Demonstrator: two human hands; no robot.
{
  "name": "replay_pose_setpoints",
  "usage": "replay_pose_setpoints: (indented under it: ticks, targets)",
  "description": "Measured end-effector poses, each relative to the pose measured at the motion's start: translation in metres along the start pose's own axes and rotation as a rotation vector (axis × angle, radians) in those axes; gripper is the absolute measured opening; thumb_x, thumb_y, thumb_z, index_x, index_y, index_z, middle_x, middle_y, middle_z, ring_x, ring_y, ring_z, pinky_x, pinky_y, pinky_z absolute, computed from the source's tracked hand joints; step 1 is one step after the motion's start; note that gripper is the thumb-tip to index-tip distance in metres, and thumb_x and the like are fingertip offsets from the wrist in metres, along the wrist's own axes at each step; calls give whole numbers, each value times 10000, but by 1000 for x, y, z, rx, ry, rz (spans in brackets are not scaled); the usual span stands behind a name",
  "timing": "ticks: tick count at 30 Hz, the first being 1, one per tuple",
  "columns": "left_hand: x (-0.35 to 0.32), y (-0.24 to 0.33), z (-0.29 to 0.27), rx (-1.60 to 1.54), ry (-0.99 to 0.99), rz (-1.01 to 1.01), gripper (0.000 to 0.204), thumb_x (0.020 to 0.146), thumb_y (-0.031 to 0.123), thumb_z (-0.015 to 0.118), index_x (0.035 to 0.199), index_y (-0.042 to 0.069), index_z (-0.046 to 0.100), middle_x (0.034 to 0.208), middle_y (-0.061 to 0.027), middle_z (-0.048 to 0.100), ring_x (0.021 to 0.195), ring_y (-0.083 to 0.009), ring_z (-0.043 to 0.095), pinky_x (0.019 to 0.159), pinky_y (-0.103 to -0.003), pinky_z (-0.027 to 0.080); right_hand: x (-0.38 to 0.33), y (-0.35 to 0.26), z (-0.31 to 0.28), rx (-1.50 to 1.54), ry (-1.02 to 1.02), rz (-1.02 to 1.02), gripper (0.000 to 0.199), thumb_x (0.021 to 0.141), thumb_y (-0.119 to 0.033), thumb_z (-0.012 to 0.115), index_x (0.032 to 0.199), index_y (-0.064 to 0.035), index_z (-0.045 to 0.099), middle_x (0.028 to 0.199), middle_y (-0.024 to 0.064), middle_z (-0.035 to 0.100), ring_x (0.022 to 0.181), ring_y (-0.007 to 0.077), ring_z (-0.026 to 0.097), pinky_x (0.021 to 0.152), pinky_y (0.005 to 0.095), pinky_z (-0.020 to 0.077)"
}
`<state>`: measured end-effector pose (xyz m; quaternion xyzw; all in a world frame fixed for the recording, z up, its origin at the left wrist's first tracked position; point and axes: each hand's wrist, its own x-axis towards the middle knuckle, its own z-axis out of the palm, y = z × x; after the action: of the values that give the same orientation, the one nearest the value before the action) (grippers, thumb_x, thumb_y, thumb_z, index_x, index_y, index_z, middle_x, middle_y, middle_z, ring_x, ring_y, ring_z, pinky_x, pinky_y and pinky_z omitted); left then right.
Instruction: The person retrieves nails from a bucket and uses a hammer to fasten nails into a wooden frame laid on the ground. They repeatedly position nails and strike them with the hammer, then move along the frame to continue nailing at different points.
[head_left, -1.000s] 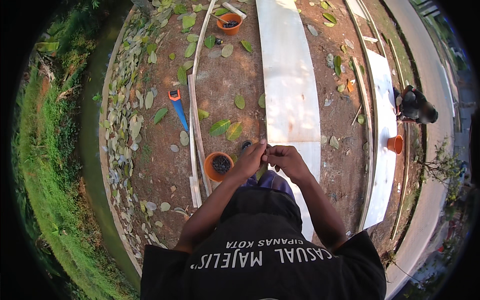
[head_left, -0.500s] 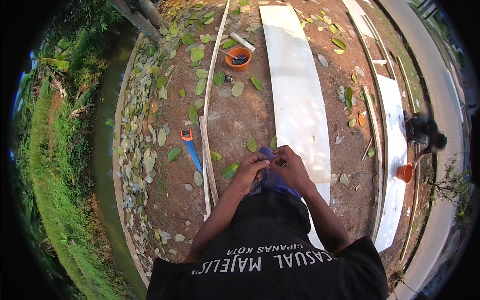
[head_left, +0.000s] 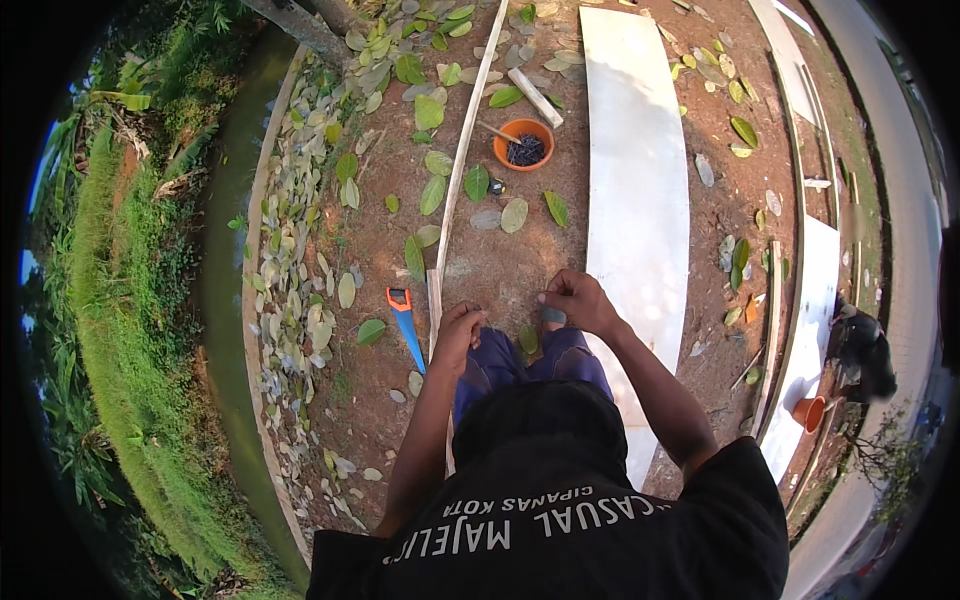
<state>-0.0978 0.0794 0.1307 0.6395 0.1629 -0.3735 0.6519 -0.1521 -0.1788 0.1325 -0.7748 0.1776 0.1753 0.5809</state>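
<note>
My left hand (head_left: 461, 330) is above my left thigh, fingers curled in and thumb side toward the middle. My right hand (head_left: 582, 300) is raised in front of my right knee, thumb and forefinger pinched together. Whatever either hand holds, if anything, is too small or hidden to make out. The two hands are apart, over my purple-blue trousers (head_left: 490, 365). Nearest my left hand are a handsaw (head_left: 408, 328) with a blue blade and orange handle, on the ground, and a wooden strip (head_left: 434, 300). A long white board (head_left: 638, 180) lies beside my right hand.
An orange bowl (head_left: 542, 150) holds dark nail-like pieces and a stick; a wood block (head_left: 535, 97) and a small black-and-yellow object (head_left: 497, 187) lie near it. At right are another white board (head_left: 803, 310), an orange bucket (head_left: 808, 413) and a person (head_left: 862, 350). Left runs a water channel (head_left: 235, 300).
My hands, together before, have come apart, the left moving left and the right slightly right. My view has shifted, so the ground objects appear further right and lower.
</note>
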Motion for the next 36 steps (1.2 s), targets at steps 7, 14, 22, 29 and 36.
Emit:
replay_pose_setpoints:
  ticks: [7,14,22,29,36]
  targets:
    - [71,-140,-183,-74,519,-468,155,815,143,597,691,118,507,575,13,391,453,-121,352,425,-307,294,155,140,-31,-492,-120,177,557,849,-532,655,995,5,686,833,123,689,768,201,671,667,331,534]
    - [38,-173,-273,-73,596,-801,185,799,201,611,652,136,521,563,11,422,425,-131,361,411,-306,287,180,131,-9,276,-157,487,809,894,-579,570,1372,62,449,1245,234,598,1109,243,621,871,377,522]
    - [157,40,-206,81,651,-594,161,806,131,577,665,104,506,569,4,422,453,-107,383,424,-297,314,357,113,-71,-427,-429,690,377,823,-359,661,652,-24,699,569,73,662,501,185,662,505,320,543]
    - [274,213,-91,50,466,-488,37,791,76,569,763,53,568,592,27,410,488,-67,368,444,-262,296,615,255,-71,-944,-581,-238,250,783,-222,660,972,-81,743,1142,162,671,1067,304,660,861,436,535]
    - [248,187,-70,359,524,-847,96,799,102,642,840,18,665,614,-19,545,529,-86,497,483,-269,385,857,138,59,981,292,964,309,958,-269,573,1118,-8,530,934,140,609,830,269,647,690,404,560]
